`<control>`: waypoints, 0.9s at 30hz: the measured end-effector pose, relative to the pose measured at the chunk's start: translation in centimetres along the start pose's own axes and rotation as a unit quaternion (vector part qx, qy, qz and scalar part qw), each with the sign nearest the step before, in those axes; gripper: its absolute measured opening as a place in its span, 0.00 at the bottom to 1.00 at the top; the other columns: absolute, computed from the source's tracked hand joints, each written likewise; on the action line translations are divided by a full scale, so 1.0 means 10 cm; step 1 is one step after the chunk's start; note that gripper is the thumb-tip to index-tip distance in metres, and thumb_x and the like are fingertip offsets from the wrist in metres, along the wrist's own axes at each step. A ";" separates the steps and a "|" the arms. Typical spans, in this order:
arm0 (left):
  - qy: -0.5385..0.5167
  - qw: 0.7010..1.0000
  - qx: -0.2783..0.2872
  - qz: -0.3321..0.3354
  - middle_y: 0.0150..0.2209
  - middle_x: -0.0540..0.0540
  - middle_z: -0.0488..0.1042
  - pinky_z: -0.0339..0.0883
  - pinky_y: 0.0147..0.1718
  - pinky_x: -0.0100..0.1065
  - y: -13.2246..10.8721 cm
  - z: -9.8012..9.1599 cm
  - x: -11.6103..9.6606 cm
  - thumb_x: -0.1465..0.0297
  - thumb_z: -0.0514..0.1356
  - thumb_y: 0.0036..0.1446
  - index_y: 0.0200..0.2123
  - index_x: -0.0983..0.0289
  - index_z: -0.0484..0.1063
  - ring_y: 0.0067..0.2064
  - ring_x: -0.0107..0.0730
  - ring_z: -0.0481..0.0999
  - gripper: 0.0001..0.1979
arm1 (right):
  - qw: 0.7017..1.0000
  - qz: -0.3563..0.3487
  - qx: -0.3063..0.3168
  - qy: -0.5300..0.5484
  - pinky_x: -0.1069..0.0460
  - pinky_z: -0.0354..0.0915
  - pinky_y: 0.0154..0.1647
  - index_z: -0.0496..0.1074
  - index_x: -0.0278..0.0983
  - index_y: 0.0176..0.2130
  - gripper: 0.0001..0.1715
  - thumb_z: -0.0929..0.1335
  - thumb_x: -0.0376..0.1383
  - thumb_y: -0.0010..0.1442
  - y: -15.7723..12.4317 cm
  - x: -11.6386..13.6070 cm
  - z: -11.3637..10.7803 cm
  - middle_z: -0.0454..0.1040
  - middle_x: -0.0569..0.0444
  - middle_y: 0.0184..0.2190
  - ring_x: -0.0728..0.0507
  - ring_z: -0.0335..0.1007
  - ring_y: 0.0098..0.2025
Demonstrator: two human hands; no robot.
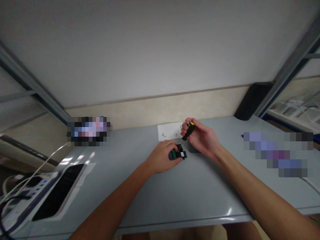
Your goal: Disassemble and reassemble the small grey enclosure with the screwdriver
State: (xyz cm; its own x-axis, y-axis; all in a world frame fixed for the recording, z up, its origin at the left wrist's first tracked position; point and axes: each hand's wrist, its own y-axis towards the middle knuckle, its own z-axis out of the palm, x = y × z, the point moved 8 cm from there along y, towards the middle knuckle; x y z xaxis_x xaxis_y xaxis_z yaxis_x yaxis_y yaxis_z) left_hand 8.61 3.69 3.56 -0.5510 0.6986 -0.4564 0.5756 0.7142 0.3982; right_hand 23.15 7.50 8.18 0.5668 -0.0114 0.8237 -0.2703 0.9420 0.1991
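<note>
My left hand (162,156) is closed around a small black device with a green circuit board (174,153), its fingers on the far side and the thumb on the near side. A white label shows on the device. My right hand (203,136) grips a screwdriver (189,130) by its black and yellow handle. The screwdriver is tilted, its thin shaft pointing down at the device; whether the tip sits in a screw is too small to tell. A dark grey piece (194,148) lies partly hidden under my right hand. Behind my hands, several tiny dark screws rest on a white sheet (170,132).
On the grey table (140,206), a black-screened tablet or phone (61,190) lies at the left beside a white power strip (37,193) with cables. A black cylinder (252,101) stands at the back right. Pixelated objects lie at both sides. Metal posts flank the wall.
</note>
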 end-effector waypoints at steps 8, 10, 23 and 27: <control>0.002 1.000 -0.002 0.004 0.50 0.56 0.83 0.73 0.56 0.48 0.00 0.00 0.01 0.63 0.74 0.62 0.42 0.58 0.73 0.53 0.46 0.81 0.14 | 1.000 0.010 -0.013 0.005 0.51 0.66 0.36 0.65 0.41 0.30 0.32 0.87 0.46 0.48 -0.05 0.01 0.01 0.72 0.58 0.32 0.46 0.68 0.33; 0.004 1.000 0.000 -0.002 0.49 0.56 0.83 0.73 0.55 0.48 0.00 0.00 0.01 0.63 0.74 0.61 0.43 0.58 0.72 0.53 0.46 0.81 0.15 | 1.000 -0.001 -0.001 0.008 0.53 0.60 0.30 0.66 0.41 0.30 0.32 0.87 0.49 0.49 -0.03 0.01 0.04 0.62 0.62 0.25 0.49 0.57 0.27; 0.002 1.000 -0.002 -0.003 0.52 0.56 0.83 0.72 0.56 0.48 0.00 0.00 0.02 0.63 0.74 0.61 0.42 0.58 0.72 0.54 0.47 0.81 0.14 | 0.999 0.014 -0.001 0.051 0.51 0.69 0.44 0.73 0.40 0.32 0.24 0.87 0.42 0.49 -0.04 -0.01 -0.04 0.79 0.54 0.42 0.45 0.74 0.43; 0.004 1.000 0.002 0.003 0.50 0.56 0.82 0.72 0.55 0.47 0.00 0.01 0.02 0.62 0.74 0.62 0.41 0.59 0.72 0.53 0.46 0.81 0.14 | 0.999 0.001 0.004 0.034 0.53 0.62 0.32 0.68 0.40 0.30 0.29 0.87 0.44 0.50 -0.03 0.00 0.00 0.68 0.60 0.28 0.49 0.62 0.29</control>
State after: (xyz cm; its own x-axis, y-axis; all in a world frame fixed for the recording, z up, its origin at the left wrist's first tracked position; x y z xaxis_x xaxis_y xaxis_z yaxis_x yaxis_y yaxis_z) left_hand 8.57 3.82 3.37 -0.5531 0.7029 -0.4472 0.5816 0.7101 0.3969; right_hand 23.25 7.23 8.12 0.6183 0.0140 0.7858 -0.2776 0.9393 0.2017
